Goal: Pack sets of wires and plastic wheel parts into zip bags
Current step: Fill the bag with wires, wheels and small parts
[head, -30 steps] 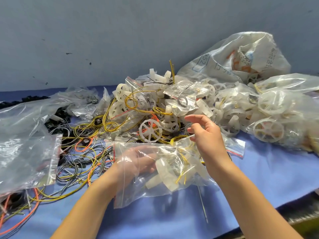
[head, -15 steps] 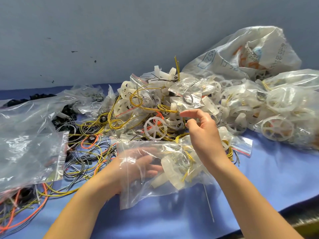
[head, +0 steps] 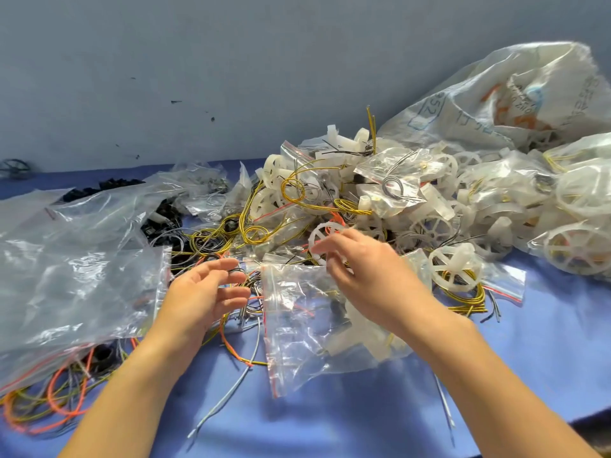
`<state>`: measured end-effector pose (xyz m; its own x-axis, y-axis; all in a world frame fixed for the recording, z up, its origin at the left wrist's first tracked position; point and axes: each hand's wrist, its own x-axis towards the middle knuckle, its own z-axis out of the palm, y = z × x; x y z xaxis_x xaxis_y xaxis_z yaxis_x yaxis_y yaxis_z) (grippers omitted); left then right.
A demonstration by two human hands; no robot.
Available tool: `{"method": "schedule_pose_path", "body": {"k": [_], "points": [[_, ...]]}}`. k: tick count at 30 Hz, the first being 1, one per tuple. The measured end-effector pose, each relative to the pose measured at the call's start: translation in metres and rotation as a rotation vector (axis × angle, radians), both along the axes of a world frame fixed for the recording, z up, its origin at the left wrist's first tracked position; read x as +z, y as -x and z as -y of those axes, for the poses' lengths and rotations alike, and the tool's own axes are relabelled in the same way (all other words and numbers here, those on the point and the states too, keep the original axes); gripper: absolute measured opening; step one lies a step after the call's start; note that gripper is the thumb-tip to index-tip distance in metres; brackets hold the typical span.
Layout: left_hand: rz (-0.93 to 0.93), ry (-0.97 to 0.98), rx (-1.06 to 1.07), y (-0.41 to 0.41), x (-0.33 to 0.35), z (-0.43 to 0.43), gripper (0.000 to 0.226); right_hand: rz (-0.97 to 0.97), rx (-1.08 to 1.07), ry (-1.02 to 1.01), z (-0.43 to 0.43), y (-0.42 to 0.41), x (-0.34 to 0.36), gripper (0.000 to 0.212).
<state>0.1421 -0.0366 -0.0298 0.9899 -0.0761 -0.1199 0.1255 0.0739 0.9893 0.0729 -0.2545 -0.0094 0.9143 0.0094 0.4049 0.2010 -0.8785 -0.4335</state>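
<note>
The right hand (head: 370, 279) is blurred at the tips, so we cannot tell whether it pinches the white wheel (head: 319, 234) half hidden behind it. Its wrist covers part of the zip bag (head: 297, 328). Beyond it the printed sack (head: 529, 94) runs off the edge, as do the empty bags (head: 72, 279) left of the left hand (head: 205, 292).

A blue table (head: 545, 352) carries loose wires (head: 231, 345), zip bags (head: 82, 285) and white wheels (head: 456, 269).
</note>
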Motion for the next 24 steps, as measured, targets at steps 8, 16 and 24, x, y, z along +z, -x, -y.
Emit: {"method": "schedule_pose_path", "body": {"k": [8, 16, 24], "points": [[0.617, -0.849, 0.042, -0.015, -0.017, 0.010, 0.032, -0.051, 0.069, -0.230, 0.001, -0.006, -0.001, 0.027], [0.583, -1.042, -0.098, -0.048, -0.030, 0.032, 0.043, 0.044, -0.073, -0.387, 0.009, -0.005, 0.009, 0.029], [0.651, -0.979, 0.009, -0.055, -0.028, 0.040, 0.014, 0.044, -0.104, -0.307, 0.014, -0.004, 0.005, 0.030]]}}
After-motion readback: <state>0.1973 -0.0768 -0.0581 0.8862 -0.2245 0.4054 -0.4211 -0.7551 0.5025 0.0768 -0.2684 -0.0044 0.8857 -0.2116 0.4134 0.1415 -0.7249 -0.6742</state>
